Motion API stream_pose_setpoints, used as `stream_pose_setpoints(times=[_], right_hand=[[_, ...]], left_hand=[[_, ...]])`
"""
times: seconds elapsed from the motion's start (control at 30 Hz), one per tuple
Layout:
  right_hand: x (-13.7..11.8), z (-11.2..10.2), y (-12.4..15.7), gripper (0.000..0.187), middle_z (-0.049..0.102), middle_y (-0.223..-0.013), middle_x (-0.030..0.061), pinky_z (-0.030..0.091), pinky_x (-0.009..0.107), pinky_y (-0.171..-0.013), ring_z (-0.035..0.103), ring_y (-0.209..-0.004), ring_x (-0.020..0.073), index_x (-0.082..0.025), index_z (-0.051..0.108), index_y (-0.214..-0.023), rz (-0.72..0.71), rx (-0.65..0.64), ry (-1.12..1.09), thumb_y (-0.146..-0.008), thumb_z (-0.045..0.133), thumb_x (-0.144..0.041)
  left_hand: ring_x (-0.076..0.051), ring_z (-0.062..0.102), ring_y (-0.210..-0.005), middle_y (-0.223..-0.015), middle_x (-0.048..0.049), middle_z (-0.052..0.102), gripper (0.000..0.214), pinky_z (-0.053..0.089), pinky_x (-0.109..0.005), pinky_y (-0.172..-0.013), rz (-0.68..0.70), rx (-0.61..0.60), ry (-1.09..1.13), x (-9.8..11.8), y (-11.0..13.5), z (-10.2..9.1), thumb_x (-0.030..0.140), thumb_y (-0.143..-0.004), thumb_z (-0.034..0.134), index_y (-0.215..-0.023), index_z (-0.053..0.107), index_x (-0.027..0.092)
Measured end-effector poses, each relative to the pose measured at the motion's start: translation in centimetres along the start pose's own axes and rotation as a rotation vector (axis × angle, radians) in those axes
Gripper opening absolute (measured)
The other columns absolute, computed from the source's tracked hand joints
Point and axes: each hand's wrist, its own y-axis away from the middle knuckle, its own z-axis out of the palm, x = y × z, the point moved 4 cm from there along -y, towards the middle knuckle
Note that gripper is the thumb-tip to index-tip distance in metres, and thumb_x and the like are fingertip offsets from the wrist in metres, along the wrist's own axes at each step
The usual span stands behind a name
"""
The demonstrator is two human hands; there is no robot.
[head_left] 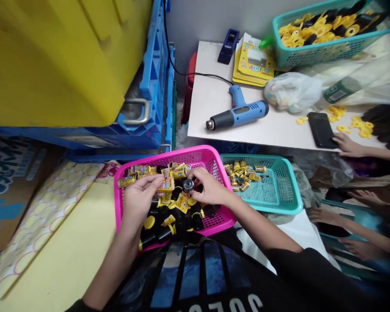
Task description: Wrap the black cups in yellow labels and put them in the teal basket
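Note:
Over a pink basket (225,173) on my lap, my left hand (142,193) pinches a small yellow printed sleeve (167,181) between thumb and fingers. Close beside it, my right hand (208,186) grips a small black cylinder (188,185), its round, lens-like end facing up. The sleeve and the cylinder are apart. Below both hands, the basket holds loose black cylinders with yellow rims (165,233) and more yellow printed sleeves (182,202). Several cylinders wearing yellow sleeves (139,169) lie along its far side.
A teal basket (290,186) with sleeved cylinders stands right of the pink one. On the white table (211,104) lie a blue heat gun (243,113), yellow cards (255,60) and a phone (321,130) under another person's hand (347,145). Blue crates (152,86) rise at the left.

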Motion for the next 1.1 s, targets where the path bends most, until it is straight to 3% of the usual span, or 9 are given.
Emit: stream_pose_setpoints(times=[0.13,0.23,0.4,0.53,0.63,0.73,0.87,0.97,1.1], right_hand=[[-0.6,-0.9,0.5,0.021,0.063,-0.090,0.0023,0.049,0.034,-0.077,0.060,-0.082,0.0165,-0.022,0.042,-0.086,0.115,0.154,-0.482,-0.075,0.059,-0.022],[-1.1,-0.9,0.4,0.021,0.062,-0.090,0.0027,0.050,0.032,-0.074,0.060,-0.078,0.0142,-0.022,0.044,-0.092,0.106,0.085,-0.610,-0.079,0.060,-0.023],[-1.2,0.6,0.0,0.028,0.060,-0.106,0.0082,0.050,0.036,-0.081,0.059,-0.085,0.0157,-0.018,0.055,-0.109,0.074,-0.094,-0.169,-0.082,0.053,-0.010],[-2.1,2.1,0.3,0.020,0.063,-0.102,0.0088,0.049,0.036,-0.084,0.060,-0.088,0.0186,-0.016,0.060,-0.107,0.096,-0.213,0.031,-0.088,0.058,-0.023],[-3.2,3.0,1.0,0.038,0.062,-0.107,0.0111,0.049,0.039,-0.085,0.059,-0.096,0.0233,-0.017,0.057,-0.119,0.093,-0.300,0.128,-0.087,0.062,-0.037],[-3.8,3.5,1.9,0.052,0.057,-0.122,0.0139,0.047,0.041,-0.093,0.055,-0.112,0.0273,-0.020,0.052,-0.133,0.051,-0.384,0.200,-0.086,0.065,-0.038],[-3.2,3.0,2.7,0.046,0.060,-0.123,0.0129,0.044,0.042,-0.099,0.052,-0.117,0.0271,-0.018,0.054,-0.131,0.080,-0.426,0.172,-0.089,0.061,-0.034],[-2.3,2.7,3.1,0.035,0.065,-0.119,0.0104,0.042,0.045,-0.098,0.053,-0.111,0.0266,-0.020,0.061,-0.121,0.053,-0.450,0.194,-0.086,0.063,-0.021],[-2.0,1.8,3.0,0.031,0.067,-0.110,0.0097,0.044,0.044,-0.095,0.057,-0.105,0.0246,-0.019,0.064,-0.111,-0.022,-0.260,0.031,-0.081,0.069,-0.022]], left_hand=[[-0.017,0.067,-0.067,-0.081,-0.0053,0.075,0.039,0.055,-0.027,-0.055,0.040,0.018,0.005,-0.5,0.1,0.1,0.049,-0.060,0.081,-0.080,0.075,0.016],[-0.015,0.065,-0.063,-0.077,-0.0044,0.074,0.039,0.053,-0.024,-0.052,0.069,0.022,0.035,-1.0,0.2,0.4,0.048,-0.062,0.080,-0.083,0.074,0.016],[-0.016,0.069,-0.070,-0.088,-0.0051,0.075,0.041,0.057,-0.026,-0.061,0.065,0.019,0.049,-0.9,-0.3,0.1,0.043,-0.064,0.080,-0.095,0.074,0.018],[-0.018,0.071,-0.075,-0.085,-0.0048,0.076,0.047,0.059,-0.031,-0.073,0.038,0.008,0.005,0.3,-0.3,-0.5,0.038,-0.057,0.086,-0.097,0.075,0.017],[-0.020,0.071,-0.072,-0.080,-0.0051,0.076,0.045,0.060,-0.033,-0.071,0.041,0.028,-0.031,1.0,0.0,-0.8,0.038,-0.055,0.086,-0.093,0.077,0.016],[-0.019,0.070,-0.068,-0.083,-0.0059,0.077,0.036,0.061,-0.032,-0.068,0.045,0.068,-0.041,1.2,0.3,-1.0,0.038,-0.058,0.084,-0.087,0.078,0.017],[-0.018,0.071,-0.066,-0.090,-0.0064,0.078,0.033,0.062,-0.033,-0.067,0.043,0.079,-0.014,0.7,0.2,-1.3,0.038,-0.059,0.083,-0.084,0.079,0.017],[-0.020,0.072,-0.071,-0.090,-0.0068,0.078,0.034,0.062,-0.034,-0.069,0.047,0.046,0.033,0.0,0.0,-1.5,0.040,-0.059,0.084,-0.083,0.079,0.017],[-0.023,0.073,-0.080,-0.093,-0.0075,0.078,0.035,0.061,-0.034,-0.069,0.050,-0.026,0.032,-0.5,0.0,-1.3,0.043,-0.060,0.083,-0.084,0.079,0.018]])
